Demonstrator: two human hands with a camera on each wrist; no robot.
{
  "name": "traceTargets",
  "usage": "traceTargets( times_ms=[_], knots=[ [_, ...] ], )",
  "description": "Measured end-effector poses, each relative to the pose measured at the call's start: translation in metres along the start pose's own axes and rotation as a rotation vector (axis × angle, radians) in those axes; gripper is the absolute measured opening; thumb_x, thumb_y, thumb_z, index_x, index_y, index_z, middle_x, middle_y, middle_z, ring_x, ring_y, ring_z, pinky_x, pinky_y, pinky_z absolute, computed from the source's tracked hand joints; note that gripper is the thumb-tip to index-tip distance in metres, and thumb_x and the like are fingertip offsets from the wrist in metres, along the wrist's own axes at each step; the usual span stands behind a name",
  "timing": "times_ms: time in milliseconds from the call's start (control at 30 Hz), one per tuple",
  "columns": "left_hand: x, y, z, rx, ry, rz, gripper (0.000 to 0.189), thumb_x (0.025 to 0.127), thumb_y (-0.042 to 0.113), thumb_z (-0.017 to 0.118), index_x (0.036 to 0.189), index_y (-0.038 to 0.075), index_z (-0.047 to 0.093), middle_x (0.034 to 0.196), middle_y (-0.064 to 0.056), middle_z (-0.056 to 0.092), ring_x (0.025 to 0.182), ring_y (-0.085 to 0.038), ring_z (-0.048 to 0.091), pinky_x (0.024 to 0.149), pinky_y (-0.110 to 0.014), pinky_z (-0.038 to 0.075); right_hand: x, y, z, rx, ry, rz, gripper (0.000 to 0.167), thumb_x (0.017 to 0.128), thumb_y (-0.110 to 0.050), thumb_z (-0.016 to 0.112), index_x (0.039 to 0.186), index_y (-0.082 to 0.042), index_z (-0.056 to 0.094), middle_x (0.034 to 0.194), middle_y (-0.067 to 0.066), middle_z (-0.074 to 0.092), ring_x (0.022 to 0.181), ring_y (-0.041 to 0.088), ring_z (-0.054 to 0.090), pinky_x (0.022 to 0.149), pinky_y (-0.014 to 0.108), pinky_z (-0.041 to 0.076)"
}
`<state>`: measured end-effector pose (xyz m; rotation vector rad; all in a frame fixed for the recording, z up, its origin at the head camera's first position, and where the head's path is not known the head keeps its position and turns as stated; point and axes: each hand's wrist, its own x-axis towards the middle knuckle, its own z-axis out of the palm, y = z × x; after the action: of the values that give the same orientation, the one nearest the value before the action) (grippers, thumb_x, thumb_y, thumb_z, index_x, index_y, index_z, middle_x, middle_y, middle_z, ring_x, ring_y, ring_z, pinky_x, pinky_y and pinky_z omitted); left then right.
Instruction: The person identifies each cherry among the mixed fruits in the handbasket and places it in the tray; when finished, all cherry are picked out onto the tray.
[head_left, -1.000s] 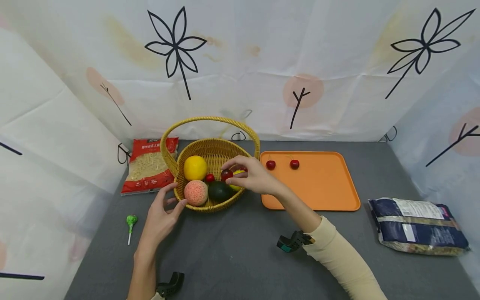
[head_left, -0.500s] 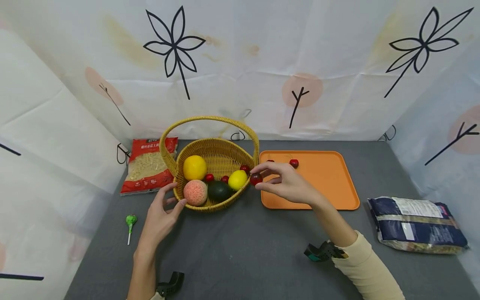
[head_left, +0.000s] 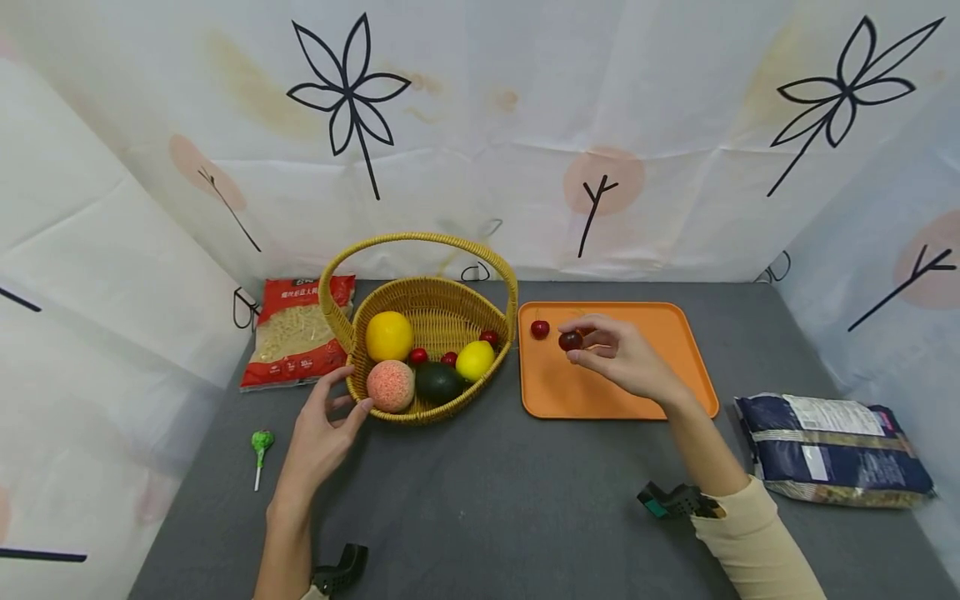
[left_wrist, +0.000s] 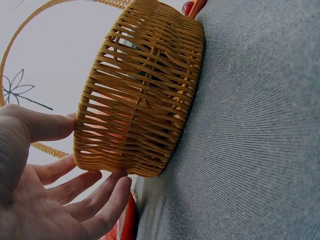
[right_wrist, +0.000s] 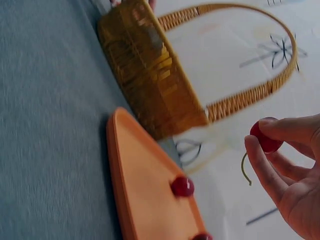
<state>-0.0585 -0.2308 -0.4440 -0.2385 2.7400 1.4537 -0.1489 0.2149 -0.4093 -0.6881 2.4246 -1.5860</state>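
- Grey table (head_left: 465, 500) carries the basket (head_left: 438, 321) and, to its right, the orange tray (head_left: 637, 400).
- I see the right hand (head_left: 622, 354) pinching the held cherry (head_left: 570, 341) between thumb and fingertips, above the tray; its skin looks smooth, so weak pressure may let it slip and roll.
- Near it lie other cherries (right_wrist: 182, 186) on the tray; a low sweep could knock them.
- Left hand (head_left: 326, 433) touches the basket's outside with fingers spread apart; too strong a push, I judge, could slide it.
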Motion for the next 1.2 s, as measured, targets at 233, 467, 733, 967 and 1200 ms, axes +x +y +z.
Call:
traceTargets(
  times_ms=[233, 467, 733, 967, 1200],
  knots=[
    [0.0, -0.001, 0.001, 0.003, 0.004, 0.007, 0.067, 0.107, 0.031, 0.071, 0.163, 0.014, 0.04, 0.171, -0.017, 0.042, 0.142, -0.045, 0.061, 0.111, -0.062, 0.058, -0.002, 0.028, -0.02, 0.049, 0.113, 0.064, 0.036, 0.109, -0.014, 0.066, 0.139, 0.006, 0.065, 0.133, 0.03, 0.07, 0.105, 0.005, 0.079, 0.094, 0.025, 0.066],
    [0.0, 0.0, 0.001, 0.008, 0.004, 0.003, 0.067, 0.107, 0.031, 0.071, 0.163, 0.014, 0.04, 0.17, -0.017, 0.042, 0.142, -0.045, 0.061, 0.111, -0.062, 0.058, -0.004, 0.047, -0.033, -0.079, 0.203, 0.135, 0.034, 0.106, -0.008, 0.07, 0.137, 0.005, 0.068, 0.141, 0.03, 0.068, 0.128, 0.038, 0.074, 0.089, 0.012, 0.06],
    [-0.001, 0.001, 0.0, 0.001, -0.003, -0.01, 0.067, 0.107, 0.031, 0.071, 0.163, 0.014, 0.04, 0.171, -0.015, 0.041, 0.143, -0.044, 0.06, 0.113, -0.062, 0.057, -0.003, 0.071, -0.044, -0.128, 0.232, 0.189, 0.039, 0.103, 0.001, 0.07, 0.14, 0.01, 0.064, 0.149, 0.035, 0.057, 0.138, 0.056, 0.061, 0.088, -0.001, 0.049],
    [-0.001, 0.001, -0.001, -0.008, -0.005, -0.008, 0.067, 0.107, 0.033, 0.072, 0.163, 0.015, 0.04, 0.171, -0.015, 0.041, 0.144, -0.043, 0.06, 0.113, -0.062, 0.057, 0.0, 0.09, -0.048, -0.244, 0.239, 0.175, 0.037, 0.101, -0.001, 0.073, 0.135, 0.012, 0.067, 0.138, 0.037, 0.062, 0.127, 0.056, 0.066, 0.085, -0.003, 0.045],
    [0.0, -0.001, 0.0, -0.003, 0.003, 0.004, 0.067, 0.107, 0.033, 0.071, 0.163, 0.015, 0.041, 0.171, -0.015, 0.041, 0.143, -0.044, 0.061, 0.112, -0.062, 0.057, 0.003, 0.102, -0.055, -0.278, 0.221, 0.125, 0.036, 0.099, 0.004, 0.074, 0.133, 0.012, 0.068, 0.132, 0.037, 0.066, 0.118, 0.054, 0.071, 0.083, -0.003, 0.047]
  ],
)
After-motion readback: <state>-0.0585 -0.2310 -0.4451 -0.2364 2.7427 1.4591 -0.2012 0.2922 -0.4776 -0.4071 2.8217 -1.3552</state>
